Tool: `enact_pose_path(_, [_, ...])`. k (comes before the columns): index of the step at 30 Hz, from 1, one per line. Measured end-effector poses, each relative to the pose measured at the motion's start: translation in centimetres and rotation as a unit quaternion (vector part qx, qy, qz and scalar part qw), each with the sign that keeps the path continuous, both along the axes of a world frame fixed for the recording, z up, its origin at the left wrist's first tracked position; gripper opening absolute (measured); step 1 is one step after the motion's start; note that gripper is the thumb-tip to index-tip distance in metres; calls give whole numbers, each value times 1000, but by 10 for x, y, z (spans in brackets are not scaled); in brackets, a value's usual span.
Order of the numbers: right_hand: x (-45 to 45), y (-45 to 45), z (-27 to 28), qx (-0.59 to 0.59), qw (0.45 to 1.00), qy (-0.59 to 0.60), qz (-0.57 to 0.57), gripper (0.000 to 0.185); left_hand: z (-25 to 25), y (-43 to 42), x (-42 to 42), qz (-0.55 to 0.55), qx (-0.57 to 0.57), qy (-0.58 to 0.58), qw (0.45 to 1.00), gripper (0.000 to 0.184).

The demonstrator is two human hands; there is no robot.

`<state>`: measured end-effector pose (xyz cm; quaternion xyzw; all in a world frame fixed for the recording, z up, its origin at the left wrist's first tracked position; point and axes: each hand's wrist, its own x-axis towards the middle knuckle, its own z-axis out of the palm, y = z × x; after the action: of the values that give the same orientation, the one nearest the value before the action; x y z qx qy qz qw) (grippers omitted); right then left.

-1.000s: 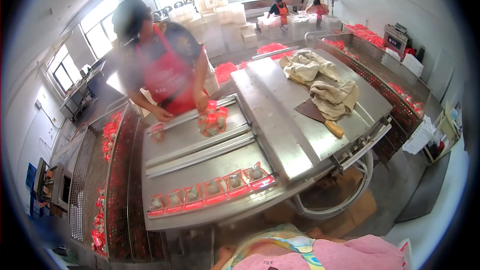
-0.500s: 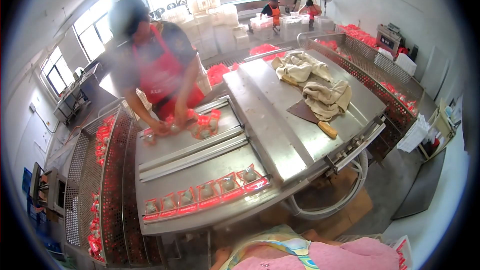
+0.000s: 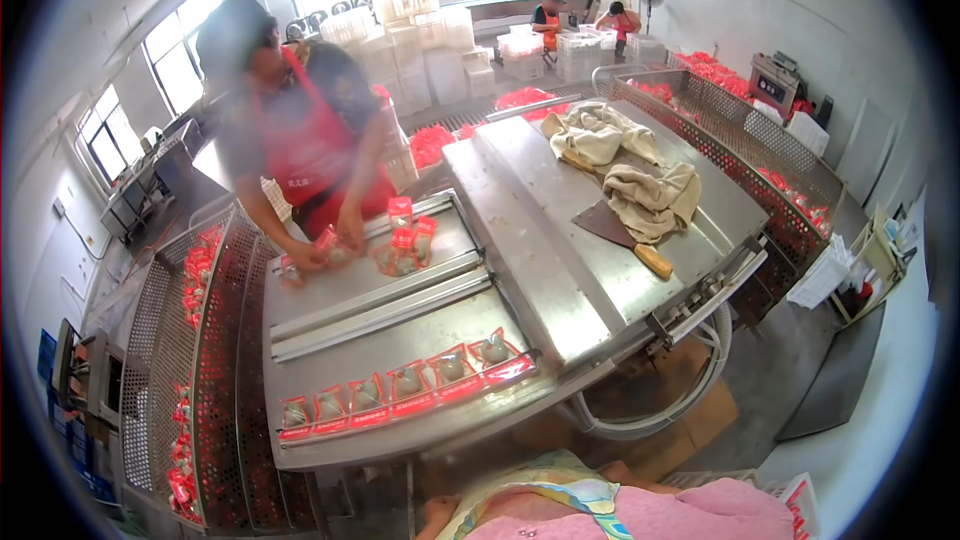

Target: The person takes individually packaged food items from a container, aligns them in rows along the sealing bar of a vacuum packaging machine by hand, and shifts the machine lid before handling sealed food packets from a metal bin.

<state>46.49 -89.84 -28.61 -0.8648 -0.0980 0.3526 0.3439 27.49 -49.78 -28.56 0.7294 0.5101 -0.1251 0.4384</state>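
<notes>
Along the bottom edge show a pink top (image 3: 680,512) and a patterned apron (image 3: 545,480). A bit of bare skin shows on either side of the apron, seemingly parts of my arms; neither of my hands can be made out. In front of me stands a steel machine table (image 3: 400,430), with a row of red and clear packets (image 3: 408,382) on its near bed, each with a greyish round item inside. Across the table a co-worker in a red apron (image 3: 310,155) has both hands on similar packets (image 3: 333,246) at the far bed.
Perforated metal bins with red packets flank the table, one left (image 3: 165,340) and one right (image 3: 700,130). Crumpled cloths (image 3: 650,195) and a wide blade with a wooden handle (image 3: 653,261) lie on the raised lid (image 3: 530,230). A hose (image 3: 690,410) loops below.
The co-worker's upper body has straightened slightly, and the hands have shifted among the far packets. One packet there now stands out farther back. My view has shifted a little.
</notes>
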Motion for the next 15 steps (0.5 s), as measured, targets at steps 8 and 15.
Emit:
enact_pose_path(8, [-2,4,19,2,994,-83,74,22,-5,6,-3,-4,-31,-19,999,38])
enact_pose_path(15, [-1,-1,-15,-24,998,-43,40,28,-32,15,-7,8,-50,-4,999,40])
